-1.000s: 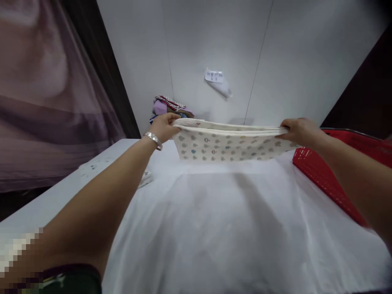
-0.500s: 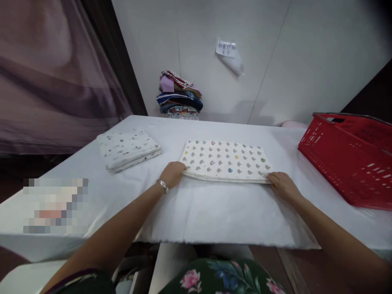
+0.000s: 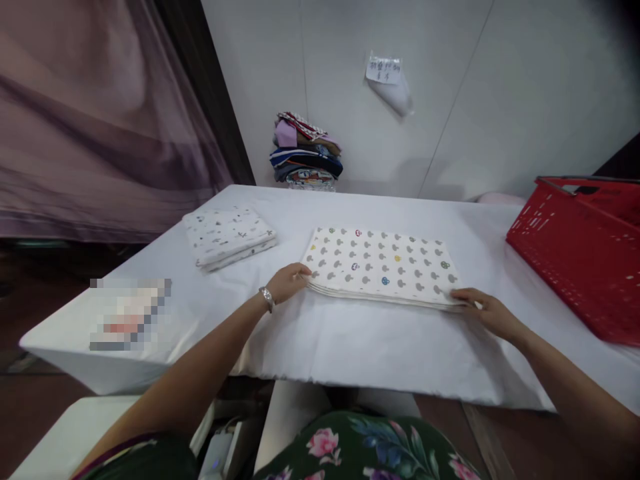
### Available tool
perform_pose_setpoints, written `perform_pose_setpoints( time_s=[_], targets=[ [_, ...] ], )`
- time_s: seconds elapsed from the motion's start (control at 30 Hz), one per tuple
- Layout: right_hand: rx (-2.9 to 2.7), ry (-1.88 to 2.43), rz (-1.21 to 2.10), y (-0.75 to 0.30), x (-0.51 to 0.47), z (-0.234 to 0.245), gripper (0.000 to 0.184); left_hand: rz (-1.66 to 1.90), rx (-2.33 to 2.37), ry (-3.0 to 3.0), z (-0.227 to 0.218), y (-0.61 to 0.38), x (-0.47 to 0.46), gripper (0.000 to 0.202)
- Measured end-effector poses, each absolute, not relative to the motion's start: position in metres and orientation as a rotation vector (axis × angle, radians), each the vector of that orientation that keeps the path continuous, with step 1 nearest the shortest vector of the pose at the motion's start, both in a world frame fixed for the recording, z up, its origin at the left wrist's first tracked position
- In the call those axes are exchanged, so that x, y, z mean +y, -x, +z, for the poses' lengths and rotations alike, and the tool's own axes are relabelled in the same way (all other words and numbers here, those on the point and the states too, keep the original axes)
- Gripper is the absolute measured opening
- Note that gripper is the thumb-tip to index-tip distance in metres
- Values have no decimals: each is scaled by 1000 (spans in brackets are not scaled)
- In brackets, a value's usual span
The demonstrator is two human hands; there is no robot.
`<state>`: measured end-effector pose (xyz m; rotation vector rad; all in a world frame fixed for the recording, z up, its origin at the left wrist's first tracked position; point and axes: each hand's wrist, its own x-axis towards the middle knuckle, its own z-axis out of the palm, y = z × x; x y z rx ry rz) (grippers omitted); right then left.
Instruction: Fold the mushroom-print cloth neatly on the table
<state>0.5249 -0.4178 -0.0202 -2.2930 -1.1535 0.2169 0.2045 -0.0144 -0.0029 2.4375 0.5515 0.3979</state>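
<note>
A folded white cloth (image 3: 377, 263) printed with small mushrooms lies flat on the white-covered table (image 3: 360, 353), its layered edge facing me. My left hand (image 3: 289, 282) pinches its near left corner between thumb and fingers. At the near right corner, my right hand (image 3: 487, 312) grips the edge, thumb and fingers closed on the layers. Left of it rests another folded white cloth (image 3: 227, 237) with a small scattered print, untouched by either hand.
A red plastic basket (image 3: 575, 260) stands at the table's right side. Stacked folded clothes (image 3: 306, 153) sit beyond the far edge, against the wall. A blurred-out item (image 3: 130, 317) lies at the left end. A paper note (image 3: 384, 70) hangs on the wall.
The camera view has shifted a little, so everything appears slightly farther right. My right hand's wrist is a bit lifted, and both hands stay at the mushroom cloth's near corners.
</note>
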Motion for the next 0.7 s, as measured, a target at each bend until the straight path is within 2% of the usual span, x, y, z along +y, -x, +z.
perform_pose_setpoints(
  time_s=[0.17, 0.47, 0.7],
  targets=[
    [-629, 2345, 193, -555, -396, -9, 34, 484, 967, -2280, 6, -239, -4, 22],
    [-663, 2525, 83, -636, -326, -32, 30, 371, 1263, -2256, 4, -323, 49, 31],
    [-514, 2615, 243, -651, -286, -11, 38, 335, 1276, -2255, -1, -364, 89, 32]
  ],
)
